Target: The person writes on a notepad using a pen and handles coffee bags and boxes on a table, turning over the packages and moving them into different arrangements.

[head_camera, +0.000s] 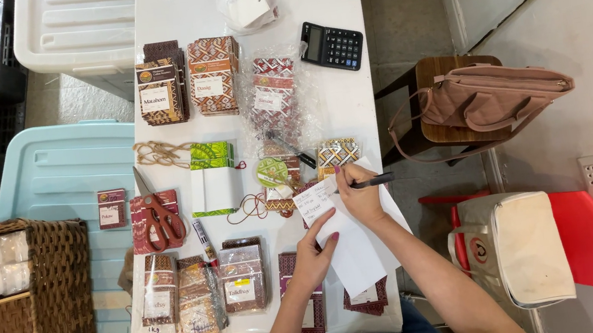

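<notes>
Lying on the white table, the white paper sheets angle away under both hands; the left hand presses fingers flat, while the right hand pinches a black pen (tip pointing right) above the note.

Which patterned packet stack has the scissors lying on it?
The red packet stack at the table's left edge, under the red-handled scissors. The brown stacks at the far end and the bagged ones at the near edge have nothing resting on them.
</notes>
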